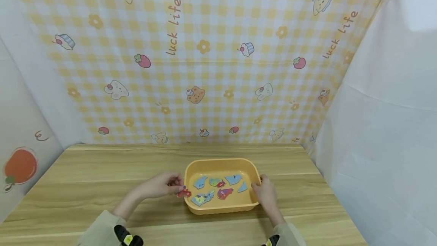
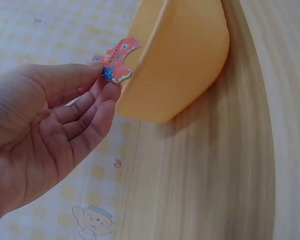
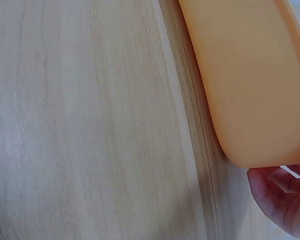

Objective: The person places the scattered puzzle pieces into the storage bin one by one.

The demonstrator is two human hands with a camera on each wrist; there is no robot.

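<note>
My left hand [image 1: 160, 186] pinches a small red puzzle piece [image 2: 117, 61] with blue patches between thumb and fingertips. It holds the piece at the left rim of a yellow plastic basin [image 1: 222, 210]. Over on the basin's right side, my right hand [image 1: 266, 194] grips the rim, thumb at the inner edge and fingers outside. Several puzzle pieces lie apart on the basin floor, among them a red and purple piece [image 1: 225, 193], a blue and yellow piece [image 1: 203, 198] and a plain blue triangular piece [image 1: 242, 187].
The basin stands on a wood-grain table [image 1: 102, 177]. Behind it hangs a yellow checked cloth [image 1: 218, 71] with cartoon prints, and a white sheet [image 1: 385, 132] closes off the right side.
</note>
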